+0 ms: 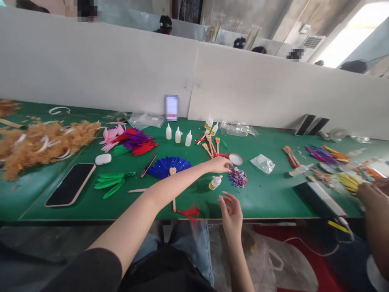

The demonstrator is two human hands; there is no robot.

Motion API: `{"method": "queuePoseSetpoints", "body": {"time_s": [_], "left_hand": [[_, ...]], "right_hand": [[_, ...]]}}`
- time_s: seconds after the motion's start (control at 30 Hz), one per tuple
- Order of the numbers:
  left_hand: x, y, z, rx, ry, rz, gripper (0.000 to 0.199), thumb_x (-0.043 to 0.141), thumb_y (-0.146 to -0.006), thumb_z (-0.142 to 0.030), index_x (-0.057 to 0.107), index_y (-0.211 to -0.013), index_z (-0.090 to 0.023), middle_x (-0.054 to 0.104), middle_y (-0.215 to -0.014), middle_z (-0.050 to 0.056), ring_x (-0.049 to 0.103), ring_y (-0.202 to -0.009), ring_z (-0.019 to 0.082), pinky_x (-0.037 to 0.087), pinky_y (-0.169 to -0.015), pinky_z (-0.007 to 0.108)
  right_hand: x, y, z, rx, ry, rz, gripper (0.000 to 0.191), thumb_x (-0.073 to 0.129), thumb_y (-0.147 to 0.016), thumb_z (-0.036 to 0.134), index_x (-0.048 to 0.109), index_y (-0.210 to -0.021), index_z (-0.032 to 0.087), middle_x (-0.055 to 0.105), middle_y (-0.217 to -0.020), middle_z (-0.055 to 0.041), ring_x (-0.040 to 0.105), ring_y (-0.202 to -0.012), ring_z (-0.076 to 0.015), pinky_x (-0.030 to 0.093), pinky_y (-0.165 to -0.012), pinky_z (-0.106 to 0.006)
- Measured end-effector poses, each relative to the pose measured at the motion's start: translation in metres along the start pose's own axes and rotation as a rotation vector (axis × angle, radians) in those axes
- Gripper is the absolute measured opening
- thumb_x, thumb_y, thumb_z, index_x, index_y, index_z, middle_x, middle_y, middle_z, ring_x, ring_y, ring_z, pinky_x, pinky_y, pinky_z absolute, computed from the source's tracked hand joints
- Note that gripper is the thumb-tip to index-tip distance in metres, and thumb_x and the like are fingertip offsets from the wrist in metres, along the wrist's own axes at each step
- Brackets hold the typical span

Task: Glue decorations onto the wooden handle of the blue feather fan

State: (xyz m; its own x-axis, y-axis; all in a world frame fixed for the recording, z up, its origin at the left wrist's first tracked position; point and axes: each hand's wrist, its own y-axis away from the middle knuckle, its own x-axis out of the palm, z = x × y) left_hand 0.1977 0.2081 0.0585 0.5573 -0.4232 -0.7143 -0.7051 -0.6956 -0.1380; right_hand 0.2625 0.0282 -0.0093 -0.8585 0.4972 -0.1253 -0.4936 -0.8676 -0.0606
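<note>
My left hand (221,164) reaches across the table with its fingertips pinched together, between a small round dish (235,159) and a heap of multicoloured sequins or beads (238,177). Whatever the fingers hold is too small to make out. My right hand (232,209) hovers over the table's front edge, fingers loosely bent and apart, with nothing in it. Between the hands stands a small glue bottle (215,183). Under my left forearm lies a blue feather fan (168,166), its handle pointing toward me and a red tassel (191,211) at its end.
Wooden fan handles (210,146) lie beyond my left hand. Glue bottles (178,135), green feathers (111,181) and a phone (70,185) are on the green table (267,202). Another person's hand (373,192) is at far right by yellow feathers (348,183). A white partition (121,73) stands behind.
</note>
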Motion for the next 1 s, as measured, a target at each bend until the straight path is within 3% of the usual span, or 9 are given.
{"method": "queuePoseSetpoints", "body": {"time_s": [0.13, 0.27, 0.37, 0.47, 0.53, 0.6, 0.77, 0.9, 1.0], "left_hand": [[-0.037, 0.055, 0.009, 0.018, 0.047, -0.081, 0.025, 0.047, -0.087, -0.018, 0.065, -0.103, -0.013, 0.071, -0.086, 0.003, 0.064, -0.077, 0.010, 0.044, -0.072, 0.017], [-0.077, 0.157, 0.033, -0.153, -0.078, -0.189, 0.026, 0.051, -0.087, -0.036, 0.066, -0.082, -0.017, 0.065, -0.074, 0.002, 0.058, -0.064, 0.012, 0.043, -0.061, 0.022], [-0.085, 0.236, 0.054, -0.350, -0.300, -0.376, 0.034, 0.051, -0.085, -0.047, 0.061, -0.071, -0.017, 0.056, -0.064, 0.001, 0.053, -0.061, 0.014, 0.042, -0.057, 0.024], [-0.073, 0.285, 0.073, -0.323, -0.532, -0.404, 0.036, 0.054, -0.082, -0.052, 0.061, -0.091, -0.018, 0.061, -0.086, 0.006, 0.055, -0.081, 0.021, 0.045, -0.072, 0.031], [-0.062, 0.298, 0.081, -0.306, -0.636, -0.358, 0.038, 0.052, -0.084, -0.051, 0.058, -0.097, -0.017, 0.060, -0.095, 0.008, 0.054, -0.083, 0.022, 0.044, -0.074, 0.034], [-0.053, 0.300, 0.085, -0.324, -0.705, -0.313, 0.037, 0.047, -0.086, -0.050, 0.057, -0.093, -0.015, 0.059, -0.090, 0.009, 0.053, -0.080, 0.022, 0.043, -0.072, 0.034], [-0.048, 0.292, 0.084, -0.372, -0.672, -0.181, 0.042, 0.032, -0.093, -0.048, 0.051, -0.070, -0.017, 0.053, -0.070, 0.005, 0.053, -0.067, 0.020, 0.038, -0.062, 0.030], [-0.058, 0.289, 0.075, -0.505, -0.422, -0.208, 0.041, 0.033, -0.092, -0.046, 0.048, -0.065, -0.019, 0.051, -0.062, 0.002, 0.050, -0.056, 0.016, 0.031, -0.053, 0.026], [-0.065, 0.279, 0.066, -0.639, -0.034, -0.370, 0.044, 0.036, -0.090, -0.051, 0.040, -0.059, -0.019, 0.041, -0.050, -0.003, 0.043, -0.046, 0.011, 0.030, -0.050, 0.024]], "right_hand": [[0.009, -0.019, -0.012, -0.167, 0.205, -0.041, 0.074, 0.072, -0.068, 0.044, 0.043, -0.132, 0.019, 0.057, -0.120, -0.0143, 0.053, -0.110, -0.0265, 0.047, -0.081, -0.038], [0.022, -0.037, -0.019, -0.204, 0.200, 0.039, 0.085, 0.071, -0.068, 0.045, 0.032, -0.140, 0.020, 0.054, -0.127, -0.0141, 0.048, -0.120, -0.0273, 0.041, -0.096, -0.046], [0.032, -0.047, -0.021, -0.192, 0.201, 0.079, 0.084, 0.070, -0.069, 0.045, 0.031, -0.140, 0.021, 0.059, -0.121, -0.0125, 0.053, -0.114, -0.0255, 0.040, -0.097, -0.045], [0.038, -0.051, -0.023, -0.167, 0.209, 0.097, 0.064, 0.064, -0.073, 0.045, 0.047, -0.128, 0.018, 0.066, -0.109, -0.0111, 0.059, -0.103, -0.0246, 0.042, -0.094, -0.042], [0.039, -0.052, -0.024, -0.158, 0.235, 0.102, 0.048, 0.062, -0.074, 0.046, 0.060, -0.112, 0.016, 0.067, -0.104, -0.0107, 0.061, -0.098, -0.0244, 0.043, -0.092, -0.040], [0.038, -0.051, -0.025, -0.156, 0.251, 0.110, 0.041, 0.062, -0.074, 0.047, 0.064, -0.100, 0.016, 0.068, -0.101, -0.0104, 0.062, -0.095, -0.0240, 0.044, -0.089, -0.037], [0.036, -0.050, -0.022, -0.149, 0.266, 0.132, 0.040, 0.061, -0.074, 0.049, 0.063, -0.096, 0.015, 0.069, -0.093, -0.0092, 0.063, -0.086, -0.0232, 0.046, -0.080, -0.033], [0.036, -0.048, -0.019, -0.148, 0.280, 0.131, 0.040, 0.061, -0.074, 0.049, 0.063, -0.095, 0.015, 0.069, -0.091, -0.0092, 0.063, -0.086, -0.0235, 0.046, -0.079, -0.033], [0.037, -0.048, -0.019, -0.153, 0.298, 0.132, 0.040, 0.060, -0.075, 0.050, 0.064, -0.096, 0.015, 0.069, -0.091, -0.0096, 0.063, -0.086, -0.0243, 0.046, -0.079, -0.034]]}}
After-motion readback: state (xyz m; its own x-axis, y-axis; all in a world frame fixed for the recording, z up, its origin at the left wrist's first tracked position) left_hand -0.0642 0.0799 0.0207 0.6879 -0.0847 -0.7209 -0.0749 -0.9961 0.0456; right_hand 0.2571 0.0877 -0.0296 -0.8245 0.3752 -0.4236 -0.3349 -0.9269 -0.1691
